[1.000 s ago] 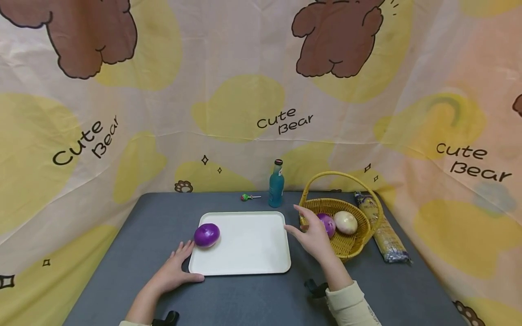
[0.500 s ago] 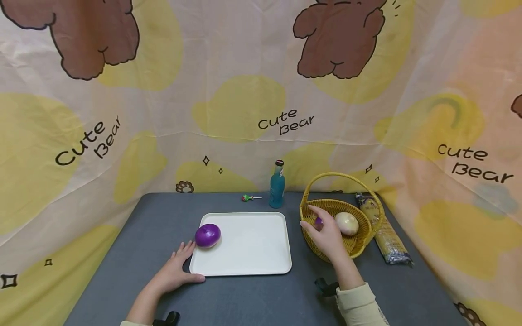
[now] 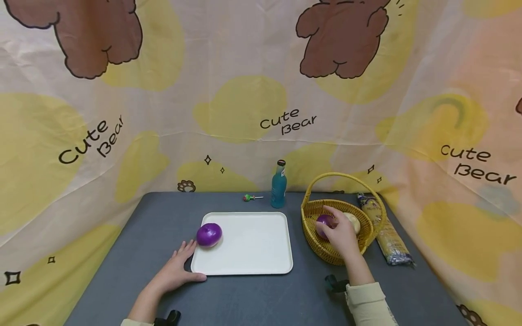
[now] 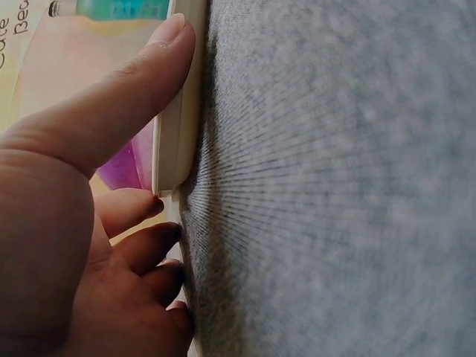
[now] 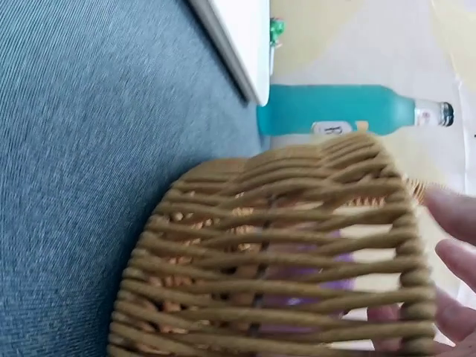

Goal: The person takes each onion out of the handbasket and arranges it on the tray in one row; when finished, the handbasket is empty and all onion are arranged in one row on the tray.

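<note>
Purple onion [image 3: 326,220] in a wicker basket, beneath the right hand [image 3: 342,232]

Basket [image 3: 328,254], handle upright, stands toward the far right corner of the table [image 3: 253,299]. The purple onion lies inside, on the basket's left side, with a white onion [image 3: 353,222] to its right, partly covered by the right hand. The right thumb and fingers are parted and arched over the purple onion; whether they touch it cannot be told.

Left hand [image 3: 175,270]: fingers spread and relaxed, laid against a white tray [image 3: 253,244] at its near left corner, the thumb along the near edge and the other fingers by the left edge, grasping nothing. A second purple onion [image 3: 209,235] rests on the tray at its left edge, just beside the fingertips.

Near the table's far edge, a blue bottle [image 3: 279,189] stands upright, with a lollipop [image 3: 249,198] lying to its left. A long packet [image 3: 390,240] lies along the table's right edge, beside the basket. A printed cloth [image 3: 234,108] hangs behind.
</note>
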`<state>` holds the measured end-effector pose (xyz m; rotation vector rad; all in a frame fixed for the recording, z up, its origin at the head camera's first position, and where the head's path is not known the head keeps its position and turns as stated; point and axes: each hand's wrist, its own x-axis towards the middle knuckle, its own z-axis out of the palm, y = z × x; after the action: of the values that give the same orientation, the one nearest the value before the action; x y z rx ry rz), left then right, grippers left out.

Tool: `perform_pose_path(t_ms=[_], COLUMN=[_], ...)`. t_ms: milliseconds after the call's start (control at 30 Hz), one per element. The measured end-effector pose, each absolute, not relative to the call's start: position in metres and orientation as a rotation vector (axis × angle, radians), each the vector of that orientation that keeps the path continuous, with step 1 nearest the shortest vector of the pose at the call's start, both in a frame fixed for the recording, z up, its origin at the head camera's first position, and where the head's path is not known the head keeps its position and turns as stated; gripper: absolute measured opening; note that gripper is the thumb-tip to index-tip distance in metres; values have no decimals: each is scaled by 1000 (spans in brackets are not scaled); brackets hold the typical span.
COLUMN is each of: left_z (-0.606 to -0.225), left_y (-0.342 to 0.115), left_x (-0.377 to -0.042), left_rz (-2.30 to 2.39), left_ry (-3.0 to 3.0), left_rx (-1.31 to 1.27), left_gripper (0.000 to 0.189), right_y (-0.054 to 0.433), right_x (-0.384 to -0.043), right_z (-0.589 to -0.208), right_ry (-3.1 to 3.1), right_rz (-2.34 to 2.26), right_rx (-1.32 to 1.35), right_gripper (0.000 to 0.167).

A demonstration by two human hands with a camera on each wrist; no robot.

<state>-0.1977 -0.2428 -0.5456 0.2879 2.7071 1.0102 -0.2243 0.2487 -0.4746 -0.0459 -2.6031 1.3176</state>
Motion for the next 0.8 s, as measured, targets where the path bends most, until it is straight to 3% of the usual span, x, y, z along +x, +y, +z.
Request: perform_pose_path(t_ms=[467, 800], left_z=[-545, -545], left_y=[-241, -242], left_x=[-200, -200], left_rz=[1003, 981], left_ry=[2704, 2708], left_rx=[288, 277], left_gripper=[119, 120], right_y=[263, 263], right_x=[-237, -240], right_z=[-490, -496], right_ry=[-2761, -2847], right_rz=[1241, 1129], right_rx=[-155, -52], right_gripper=[74, 75])
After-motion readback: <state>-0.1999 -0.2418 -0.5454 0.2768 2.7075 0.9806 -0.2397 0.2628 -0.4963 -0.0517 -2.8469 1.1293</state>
